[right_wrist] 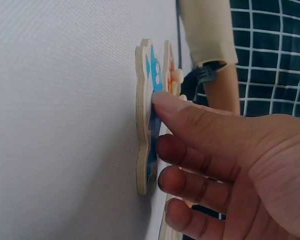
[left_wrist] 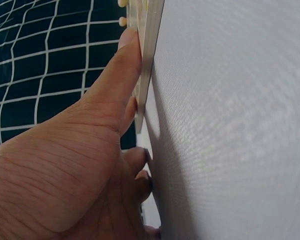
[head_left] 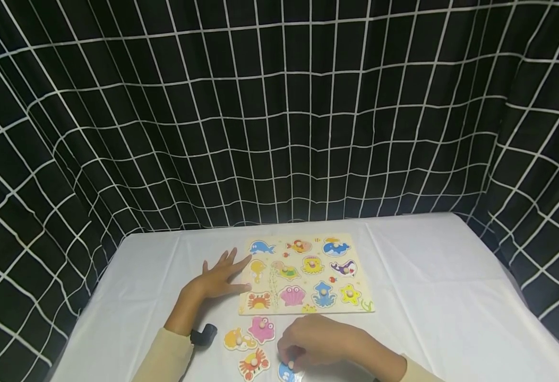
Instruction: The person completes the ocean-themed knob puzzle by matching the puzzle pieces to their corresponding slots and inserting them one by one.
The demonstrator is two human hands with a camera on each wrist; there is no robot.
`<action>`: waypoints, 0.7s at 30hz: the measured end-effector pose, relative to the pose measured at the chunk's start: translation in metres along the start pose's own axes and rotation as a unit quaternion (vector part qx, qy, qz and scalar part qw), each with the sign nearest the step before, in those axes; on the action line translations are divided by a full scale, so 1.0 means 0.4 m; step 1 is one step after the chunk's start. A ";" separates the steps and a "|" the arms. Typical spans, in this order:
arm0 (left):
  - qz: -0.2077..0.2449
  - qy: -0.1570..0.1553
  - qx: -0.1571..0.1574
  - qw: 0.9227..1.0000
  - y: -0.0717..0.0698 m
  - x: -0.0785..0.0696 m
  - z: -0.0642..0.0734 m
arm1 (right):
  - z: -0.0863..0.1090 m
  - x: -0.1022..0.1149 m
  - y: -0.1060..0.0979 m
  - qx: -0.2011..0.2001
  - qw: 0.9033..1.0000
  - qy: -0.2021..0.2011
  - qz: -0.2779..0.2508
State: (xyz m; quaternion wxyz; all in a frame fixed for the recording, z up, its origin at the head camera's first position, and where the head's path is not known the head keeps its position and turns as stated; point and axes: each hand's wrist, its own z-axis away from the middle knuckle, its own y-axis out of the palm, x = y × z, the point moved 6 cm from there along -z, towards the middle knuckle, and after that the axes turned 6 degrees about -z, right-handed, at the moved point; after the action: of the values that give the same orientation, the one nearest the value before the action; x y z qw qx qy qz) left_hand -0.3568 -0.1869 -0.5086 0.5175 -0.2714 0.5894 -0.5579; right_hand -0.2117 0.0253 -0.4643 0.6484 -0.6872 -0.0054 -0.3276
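My left hand (head_left: pixel 219 278) lies with fingers spread at the left side of a wooden sea-animal puzzle board (head_left: pixel 272 286). In the left wrist view its thumb (left_wrist: pixel 122 65) rests along the board's edge. My right hand (head_left: pixel 319 339) is below the board, where thumb and fingers pinch a blue puzzle piece (head_left: pixel 286 374) by its knob. The right wrist view shows this piece edge-on, close over the white cloth, partly behind the thumb. To its left lie a pink shell piece (head_left: pixel 259 332), a yellow seahorse piece (head_left: pixel 233 341) and an orange crab piece (head_left: pixel 249 366).
Several knobbed pieces, such as the squid (head_left: pixel 324 300) and the starfish (head_left: pixel 348 296), sit in the board. A white cloth (head_left: pixel 432 297) covers the table. Black curtains with a white grid (head_left: pixel 298 132) stand behind and at both sides.
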 end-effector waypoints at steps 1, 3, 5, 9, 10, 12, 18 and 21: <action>-0.002 -0.001 0.000 1.000 0.001 0.000 0.000 | 0.000 0.000 0.001 0.001 1.000 -0.001 0.001; -0.007 -0.002 -0.001 1.000 0.003 0.000 0.001 | 0.000 0.001 0.002 0.000 1.000 -0.004 0.005; -0.009 -0.002 -0.002 1.000 0.003 -0.001 0.001 | 0.000 0.001 0.001 -0.002 1.000 -0.009 0.008; -0.004 -0.003 -0.004 1.000 -0.002 0.002 0.001 | -0.003 -0.004 -0.012 -0.014 1.000 -0.003 -0.007; -0.002 -0.003 -0.003 1.000 -0.003 0.003 0.001 | -0.003 -0.007 -0.016 -0.019 1.000 0.003 -0.015; -0.001 -0.003 -0.001 1.000 -0.001 0.006 0.000 | -0.001 -0.014 -0.026 -0.029 0.999 0.017 -0.031; -0.001 0.003 0.001 1.000 0.008 0.008 0.001 | 0.012 -0.021 -0.060 -0.069 0.996 0.037 -0.049; -0.001 0.004 -0.005 1.000 0.003 0.007 0.000 | 0.012 -0.027 -0.078 -0.081 0.994 0.050 -0.050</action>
State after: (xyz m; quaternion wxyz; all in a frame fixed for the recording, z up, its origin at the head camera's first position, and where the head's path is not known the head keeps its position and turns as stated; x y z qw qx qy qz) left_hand -0.3575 -0.1891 -0.5104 0.5137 -0.2723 0.5937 -0.5563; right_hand -0.2316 0.0392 -0.4413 0.5731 -0.7188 0.0190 -0.3932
